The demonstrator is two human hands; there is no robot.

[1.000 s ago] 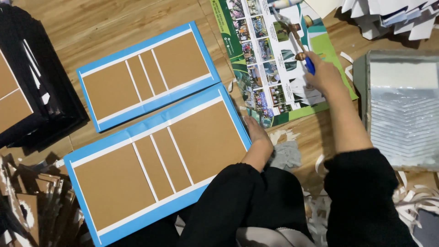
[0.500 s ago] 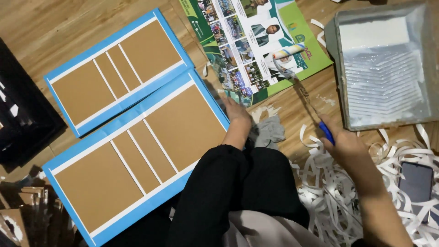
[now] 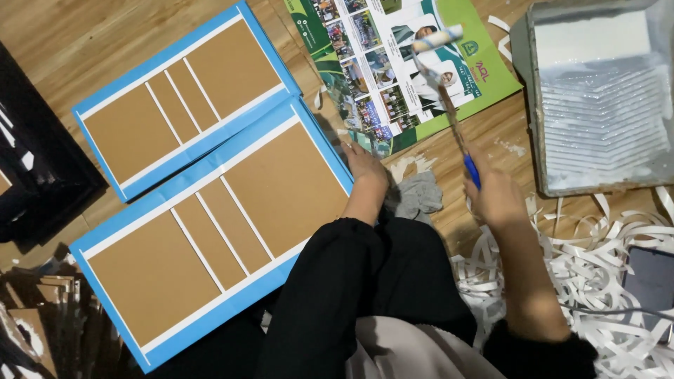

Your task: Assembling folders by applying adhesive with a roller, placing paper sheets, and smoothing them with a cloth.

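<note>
Both hands are in view from above. The right hand is closed in a fist around the blue handle of a small paint roller; its thin shaft rises up and to the left, and the roller head at the far end hangs over a green printed poster that lies on the wooden floor. I cannot tell if the roller head touches the poster or is only above it, because the head is small and a little blurred.

The left hand lies palm down with the fingers loosely together on the right corner of the nearer blue-edged cardboard panel. This panel shows brown board sections with white strips between them, and its lower end is cut off by the person's black-clothed legs. A second panel of the same kind lies just beyond it, with the edges touching or slightly overlapping.

Between the hands a grey cloth lies on the floor, partly hidden by the knee. To the right stands a grey paint tray with white paint, cut off by the frame. White paper strips are heaped below it, and a dark flat thing, perhaps a phone, lies among them. Dark stacked boards are at the left edge.
</note>
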